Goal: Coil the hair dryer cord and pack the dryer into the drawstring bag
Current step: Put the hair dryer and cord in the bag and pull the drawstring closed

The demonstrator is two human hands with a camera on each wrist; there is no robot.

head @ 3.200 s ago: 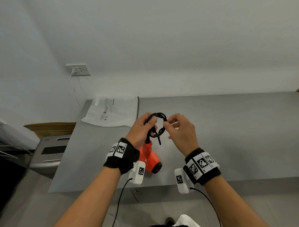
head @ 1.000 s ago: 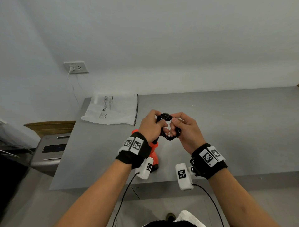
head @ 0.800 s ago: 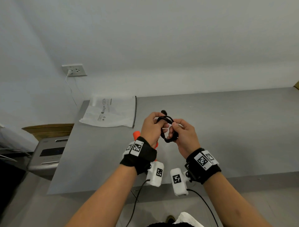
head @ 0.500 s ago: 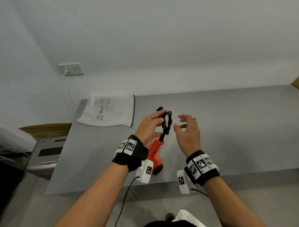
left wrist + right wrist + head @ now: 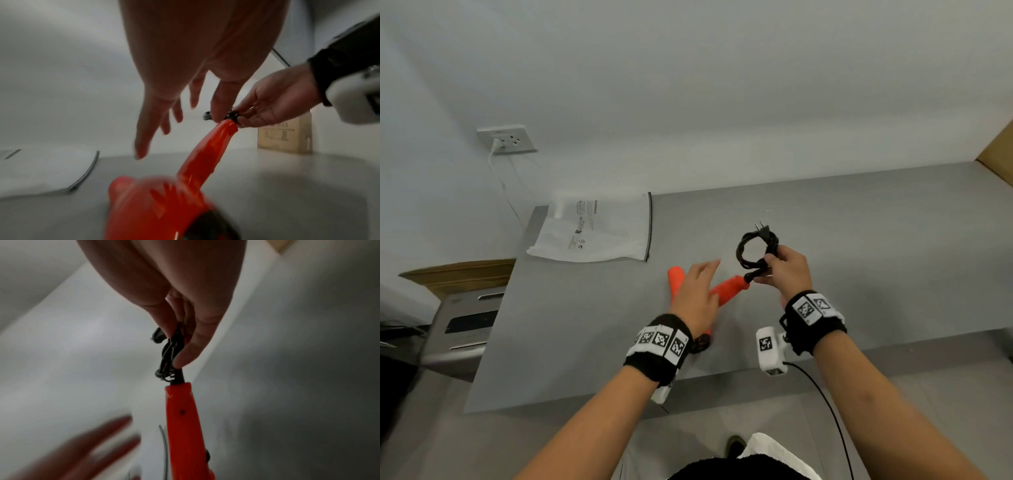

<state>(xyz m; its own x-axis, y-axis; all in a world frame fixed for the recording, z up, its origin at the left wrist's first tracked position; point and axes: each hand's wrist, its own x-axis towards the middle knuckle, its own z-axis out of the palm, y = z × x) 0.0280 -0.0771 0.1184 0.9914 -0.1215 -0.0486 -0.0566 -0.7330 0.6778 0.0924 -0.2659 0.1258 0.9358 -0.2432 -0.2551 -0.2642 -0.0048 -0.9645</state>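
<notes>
An orange hair dryer (image 5: 727, 289) (image 5: 156, 199) (image 5: 182, 423) lies on the grey table (image 5: 876, 246), its handle raised to the right. Its black cord (image 5: 756, 251) (image 5: 170, 350) is wound into a small coil with the plug (image 5: 763, 229) at the top. My right hand (image 5: 784, 270) (image 5: 267, 105) (image 5: 180, 340) pinches the coil just above the handle end. My left hand (image 5: 697, 291) (image 5: 164, 113) hovers over the dryer body with fingers straight and spread, holding nothing. The white drawstring bag (image 5: 595, 229) (image 5: 41, 170) lies flat at the table's far left.
A cardboard box (image 5: 284, 136) stands at the table's far right, its corner (image 5: 996, 154) showing in the head view. A wall socket (image 5: 506, 139) with a white cable is left of the bag. A grey bin (image 5: 462, 329) sits beside the table's left edge.
The left hand let go of the cord coil and opened over the dryer. The right hand took the coil and carried it to the right, tilting the handle that way.
</notes>
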